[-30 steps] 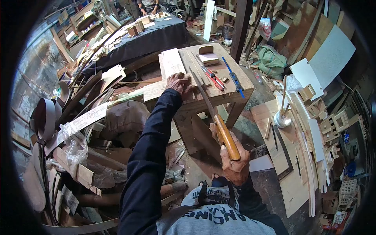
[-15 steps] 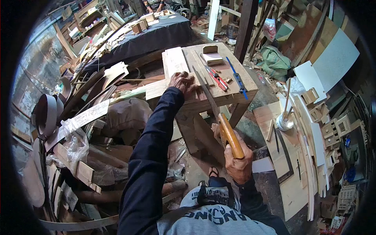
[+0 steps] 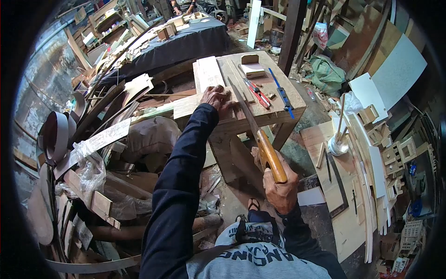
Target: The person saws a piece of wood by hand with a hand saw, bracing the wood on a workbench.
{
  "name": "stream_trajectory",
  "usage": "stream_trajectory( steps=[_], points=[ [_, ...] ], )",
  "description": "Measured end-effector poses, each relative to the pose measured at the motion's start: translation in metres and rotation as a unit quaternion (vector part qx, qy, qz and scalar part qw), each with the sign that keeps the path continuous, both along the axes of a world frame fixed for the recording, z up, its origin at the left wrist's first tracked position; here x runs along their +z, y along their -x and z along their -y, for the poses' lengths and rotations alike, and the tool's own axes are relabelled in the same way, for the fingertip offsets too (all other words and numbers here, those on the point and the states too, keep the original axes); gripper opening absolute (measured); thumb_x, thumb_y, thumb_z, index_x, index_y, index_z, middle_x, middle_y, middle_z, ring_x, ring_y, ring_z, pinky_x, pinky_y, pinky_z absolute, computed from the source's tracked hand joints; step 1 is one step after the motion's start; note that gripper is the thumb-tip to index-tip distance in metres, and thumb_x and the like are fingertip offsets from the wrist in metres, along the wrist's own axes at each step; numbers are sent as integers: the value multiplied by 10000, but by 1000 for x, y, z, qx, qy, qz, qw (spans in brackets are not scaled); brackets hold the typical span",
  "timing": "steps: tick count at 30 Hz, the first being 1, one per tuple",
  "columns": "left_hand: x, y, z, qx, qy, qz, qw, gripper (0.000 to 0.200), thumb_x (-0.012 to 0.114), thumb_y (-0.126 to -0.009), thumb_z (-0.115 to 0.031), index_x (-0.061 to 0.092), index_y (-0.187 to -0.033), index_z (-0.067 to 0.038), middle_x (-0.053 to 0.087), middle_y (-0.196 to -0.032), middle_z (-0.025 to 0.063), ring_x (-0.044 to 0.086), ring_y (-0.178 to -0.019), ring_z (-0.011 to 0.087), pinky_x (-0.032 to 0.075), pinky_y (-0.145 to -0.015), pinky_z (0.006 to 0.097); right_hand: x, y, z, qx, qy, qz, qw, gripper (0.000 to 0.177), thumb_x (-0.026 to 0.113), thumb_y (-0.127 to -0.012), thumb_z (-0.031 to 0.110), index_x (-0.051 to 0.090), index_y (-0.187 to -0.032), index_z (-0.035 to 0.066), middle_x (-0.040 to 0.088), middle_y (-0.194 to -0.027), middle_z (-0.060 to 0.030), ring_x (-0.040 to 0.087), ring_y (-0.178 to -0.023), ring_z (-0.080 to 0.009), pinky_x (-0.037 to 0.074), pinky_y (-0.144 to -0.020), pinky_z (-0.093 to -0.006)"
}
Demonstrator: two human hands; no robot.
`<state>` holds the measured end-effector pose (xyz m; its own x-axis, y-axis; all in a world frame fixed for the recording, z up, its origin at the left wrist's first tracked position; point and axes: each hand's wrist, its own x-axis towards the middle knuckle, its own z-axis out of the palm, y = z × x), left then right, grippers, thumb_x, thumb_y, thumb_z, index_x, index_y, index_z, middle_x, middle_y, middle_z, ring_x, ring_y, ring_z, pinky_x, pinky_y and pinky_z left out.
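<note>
My right hand (image 3: 281, 187) is wrapped round the wooden handle of a handsaw (image 3: 270, 156). Its blade runs up over the front edge of a small wooden workbench (image 3: 297, 95), right beside my left hand. With fingers curled down, my left hand (image 3: 217, 101) grips a light wooden board (image 3: 186, 105) lying across the bench's left side; the palm hides part of it. Behind that hand lies another pale board (image 3: 208, 73). To the right of the blade are red-handled pliers (image 3: 258, 95), a blue bar-like tool (image 3: 281, 93) and a small wooden block piece (image 3: 251, 66).
Scrap wood and plastic sheeting (image 3: 90, 172) are heaped at left. On the right, a plywood sheet (image 3: 346, 232) carries strips and a white container (image 3: 337, 145) with sticks. A dark-covered table (image 3: 195, 44) stands behind, another person's hands (image 3: 190, 9) at its far end.
My right hand and the saw have shifted slightly forward, up and to the left, along the blade's line. My left hand stays in place on the board.
</note>
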<state>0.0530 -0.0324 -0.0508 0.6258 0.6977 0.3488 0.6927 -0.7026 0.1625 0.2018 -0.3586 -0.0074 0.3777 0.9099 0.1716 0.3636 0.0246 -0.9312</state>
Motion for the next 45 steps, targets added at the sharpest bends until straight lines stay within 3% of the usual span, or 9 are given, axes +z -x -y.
stream_trajectory(
  steps=[3,6,11,17,23,28,37,42,45],
  points=[
    [-7,0,-9,-13,-9,1,1000,514,638,-876,-469,679,-1226,-96,604,-1227,154,526,-1187,371,416,-1047,438,23,7,-9,20,72,-114,991,474,562,-865,26,555,-1338,-7,675,-1111,-270,700,-1002,-385,556,-831,-405],
    [-6,-2,-5,16,-14,-3,1000,513,634,-881,-515,710,-1204,-125,622,-1221,122,534,-1167,317,402,-1040,402,18,0,-12,10,27,33,999,485,569,-862,36,548,-1344,-6,674,-1099,-282,696,-1009,-392,555,-837,-403],
    [-5,-2,-1,18,2,17,1000,508,648,-879,-495,705,-1214,-118,615,-1252,133,522,-1183,347,409,-1042,412,15,-4,6,18,-80,87,993,537,579,-852,44,507,-1375,-51,661,-1166,-287,683,-1068,-386,543,-896,-399],
    [-10,-1,-5,7,-22,4,1000,500,644,-876,-486,693,-1217,-124,604,-1263,140,527,-1192,354,393,-1065,425,5,-2,-49,19,-1,-22,1000,472,576,-862,50,554,-1330,-9,675,-1048,-270,707,-962,-349,538,-794,-392],
    [-7,0,-6,4,-19,7,1000,493,633,-884,-490,706,-1201,-120,601,-1251,140,520,-1175,347,387,-1059,412,17,-1,-2,7,-28,-4,1000,490,568,-851,8,556,-1341,-9,680,-1117,-250,696,-1040,-352,535,-887,-362],
    [-15,1,-14,-8,-31,-21,999,528,620,-884,-519,687,-1230,-126,607,-1238,128,535,-1174,324,375,-1059,414,1,-1,-55,30,-39,9,999,439,582,-867,40,560,-1301,-22,655,-970,-271,701,-881,-372,527,-738,-398],
    [-10,2,-10,-19,-35,0,999,493,632,-878,-479,703,-1162,-83,620,-1185,155,537,-1163,328,382,-1041,416,10,-5,6,8,-98,83,992,424,580,-894,12,551,-1314,-32,664,-1126,-277,679,-1077,-364,548,-851,-393],
    [-15,1,-19,-30,-37,6,999,498,640,-873,-475,710,-1167,-81,615,-1174,151,533,-1147,316,375,-1034,402,-3,-3,-72,34,25,-98,994,465,585,-881,-4,540,-1343,-30,669,-1150,-259,682,-1082,-355,546,-873,-376],
    [-7,1,-10,-19,-3,2,1000,497,614,-892,-494,714,-1150,-81,617,-1213,157,538,-1159,335,372,-1045,421,9,-6,-35,20,-19,-29,999,456,585,-881,4,544,-1334,-31,671,-1142,-257,685,-1076,-349,545,-875,-375]
  ],
)
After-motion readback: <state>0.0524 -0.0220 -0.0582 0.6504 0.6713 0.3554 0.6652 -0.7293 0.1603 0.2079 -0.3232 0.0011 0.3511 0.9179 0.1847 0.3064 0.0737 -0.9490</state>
